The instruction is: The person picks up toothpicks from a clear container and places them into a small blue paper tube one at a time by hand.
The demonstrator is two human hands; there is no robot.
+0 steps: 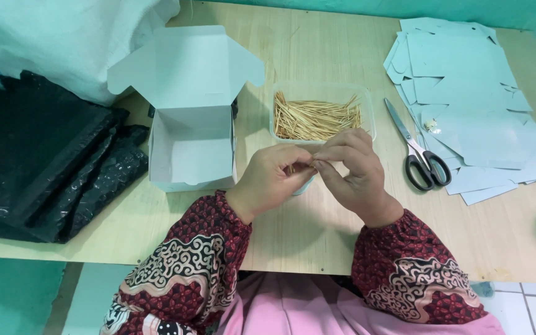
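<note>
Small bundle of thin tan wooden sticks point(302, 166), mostly hidden, pinched between fingertips of both hands just in front of clear plastic tub point(367, 102). Tub holds loose pile of the same sticks point(314, 118), lying roughly horizontal, mid-table.

What the hands point(314, 166) pinch between their fingertips is mostly covered. They hide the clear tray's point(367, 99) near edge. The black bags point(38, 155) run off the frame's left side.
</note>
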